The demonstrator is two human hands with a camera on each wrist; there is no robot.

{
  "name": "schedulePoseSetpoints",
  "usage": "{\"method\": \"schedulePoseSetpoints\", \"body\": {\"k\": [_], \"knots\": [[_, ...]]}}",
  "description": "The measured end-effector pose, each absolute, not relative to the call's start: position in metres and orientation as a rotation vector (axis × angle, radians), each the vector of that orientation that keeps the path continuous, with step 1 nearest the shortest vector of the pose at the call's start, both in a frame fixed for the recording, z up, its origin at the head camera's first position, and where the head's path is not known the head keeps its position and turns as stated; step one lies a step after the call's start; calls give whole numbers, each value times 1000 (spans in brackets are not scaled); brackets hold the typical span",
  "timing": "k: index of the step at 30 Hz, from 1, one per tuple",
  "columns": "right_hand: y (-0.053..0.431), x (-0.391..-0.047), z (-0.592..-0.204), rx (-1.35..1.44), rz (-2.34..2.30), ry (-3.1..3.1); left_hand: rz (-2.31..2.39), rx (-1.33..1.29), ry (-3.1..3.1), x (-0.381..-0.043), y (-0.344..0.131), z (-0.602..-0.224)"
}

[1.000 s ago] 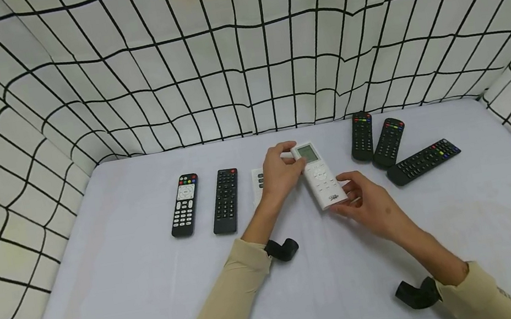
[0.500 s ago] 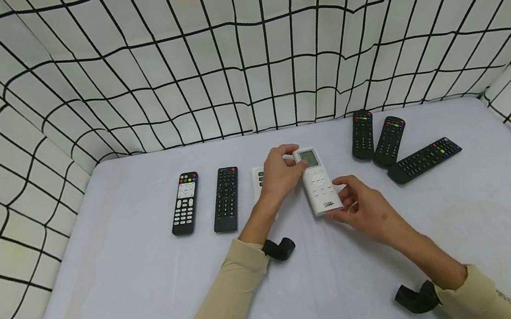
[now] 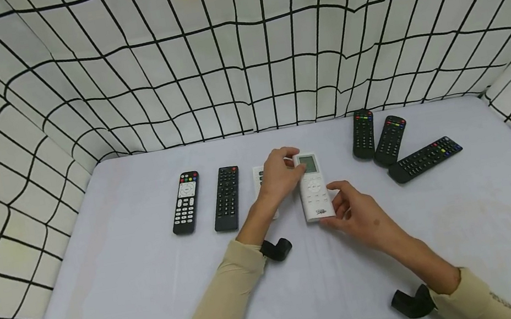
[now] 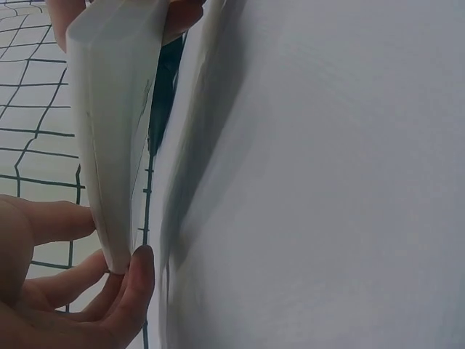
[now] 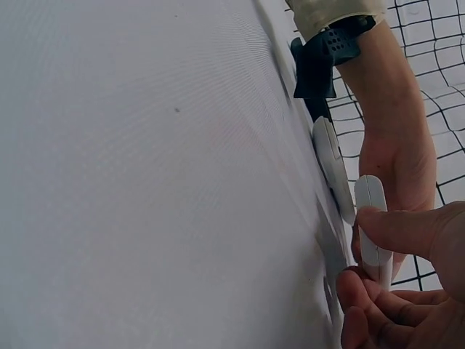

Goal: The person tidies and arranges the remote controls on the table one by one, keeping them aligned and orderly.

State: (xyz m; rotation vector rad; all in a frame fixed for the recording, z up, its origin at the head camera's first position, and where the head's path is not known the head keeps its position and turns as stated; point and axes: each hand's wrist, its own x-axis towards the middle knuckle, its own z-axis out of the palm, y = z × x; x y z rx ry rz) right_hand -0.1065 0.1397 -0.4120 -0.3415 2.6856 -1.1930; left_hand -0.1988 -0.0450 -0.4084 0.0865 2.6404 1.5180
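A white remote control [image 3: 316, 194] with a grey screen at its far end is held between both hands, just above the white table. My left hand [image 3: 280, 175] pinches the screen end, thumb beside the screen. With thumb and fingers, my right hand [image 3: 357, 216] grips the near right corner. From the side, the left wrist view shows the remote control [image 4: 116, 131] with fingers at both ends. Partly covered by my left hand and wrist, a second white remote control [image 3: 258, 174] lies on the table; its side shows in the right wrist view.
Left of my hands lie a black remote with white buttons [image 3: 185, 204] and an all-dark remote [image 3: 227, 200]. To the right are three black remotes, one upright-set [image 3: 363, 134], one slanted [image 3: 390, 141], one lying crosswise [image 3: 425, 159]. Black netting [image 3: 270, 62] borders the table [image 3: 108, 305].
The held white remote has swung from slanting to nearly straight, its near end moving left and toward me. My right hand has shifted left with it; the left hand has barely moved.
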Motion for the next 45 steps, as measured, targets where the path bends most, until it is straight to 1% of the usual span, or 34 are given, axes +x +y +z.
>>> {"method": "schedulePoseSetpoints", "body": {"k": [10,29,45], "knots": [[133,-104,-417,-341,-1174,2703,1401,78,2699,-198,-44,-409],[127,-105,-416,-360,-1132,2710,1361,63,2714,-195,-42,-411],[128,-104,-418,-404,-1124,2716,1283,108,2745,-196,-42,-411]]}}
